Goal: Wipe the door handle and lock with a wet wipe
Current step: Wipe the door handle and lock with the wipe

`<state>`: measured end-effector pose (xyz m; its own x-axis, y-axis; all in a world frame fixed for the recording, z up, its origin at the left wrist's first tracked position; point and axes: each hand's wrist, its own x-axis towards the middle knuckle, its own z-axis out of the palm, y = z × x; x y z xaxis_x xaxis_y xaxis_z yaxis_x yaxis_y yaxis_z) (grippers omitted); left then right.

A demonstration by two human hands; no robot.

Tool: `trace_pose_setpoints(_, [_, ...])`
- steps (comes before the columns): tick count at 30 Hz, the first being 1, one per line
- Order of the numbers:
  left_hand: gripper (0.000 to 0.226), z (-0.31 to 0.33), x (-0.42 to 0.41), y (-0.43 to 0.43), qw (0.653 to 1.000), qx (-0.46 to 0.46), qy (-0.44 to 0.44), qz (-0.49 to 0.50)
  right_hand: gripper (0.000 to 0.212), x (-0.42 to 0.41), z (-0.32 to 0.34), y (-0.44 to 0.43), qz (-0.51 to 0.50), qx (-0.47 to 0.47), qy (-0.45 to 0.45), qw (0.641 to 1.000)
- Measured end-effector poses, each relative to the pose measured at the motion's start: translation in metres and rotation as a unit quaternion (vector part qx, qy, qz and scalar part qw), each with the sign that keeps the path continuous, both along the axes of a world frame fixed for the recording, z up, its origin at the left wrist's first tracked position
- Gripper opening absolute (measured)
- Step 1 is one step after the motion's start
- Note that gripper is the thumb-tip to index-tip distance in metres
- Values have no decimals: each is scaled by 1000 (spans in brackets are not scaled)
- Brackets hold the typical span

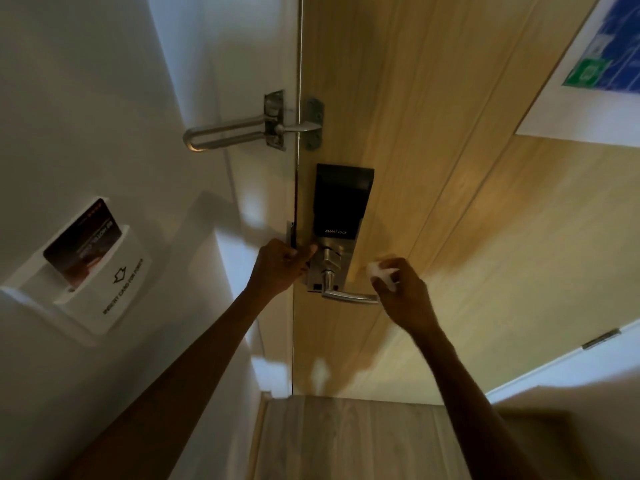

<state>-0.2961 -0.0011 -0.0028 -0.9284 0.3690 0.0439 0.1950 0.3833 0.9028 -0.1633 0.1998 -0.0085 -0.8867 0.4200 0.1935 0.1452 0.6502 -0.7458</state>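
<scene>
A black and silver smart lock point(341, 199) sits on the wooden door point(450, 202), with a silver lever handle point(349, 296) at its lower end pointing right. My right hand point(403, 296) holds a bunched white wet wipe point(379, 271) just beyond the free tip of the handle, close to the door face. My left hand point(282, 268) rests against the door edge at the left side of the lock plate, fingers curled and the thumb reaching toward the silver turn knob point(330, 258).
A metal swing-bar guard point(242, 129) bridges the white frame and door above the lock. A white key-card holder point(93, 268) with a card is on the left wall. A framed notice point(595, 64) hangs at upper right. Wood floor point(346, 441) lies below.
</scene>
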Motion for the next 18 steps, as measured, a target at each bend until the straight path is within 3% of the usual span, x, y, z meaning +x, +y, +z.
trace_pose_setpoints(3, [48, 1, 0, 0, 1000, -8, -7, 4, 10, -6, -9, -39, 31, 29, 26, 999])
trace_pose_setpoints(8, [53, 1, -4, -1, 1000, -6, -23, -4, 23, -7, -18, -59, -28, -78, 59, 995])
trace_pose_setpoints(12, [54, -1, -4, -2, 1000, -7, -19, -8, 6, -4, -22, -54, -22, -8, 48, 999])
trace_pose_setpoints(18, [55, 0, -4, -1, 999, 16, -36, -5, 13, -6, -22, -49, -4, 90, 16, 996])
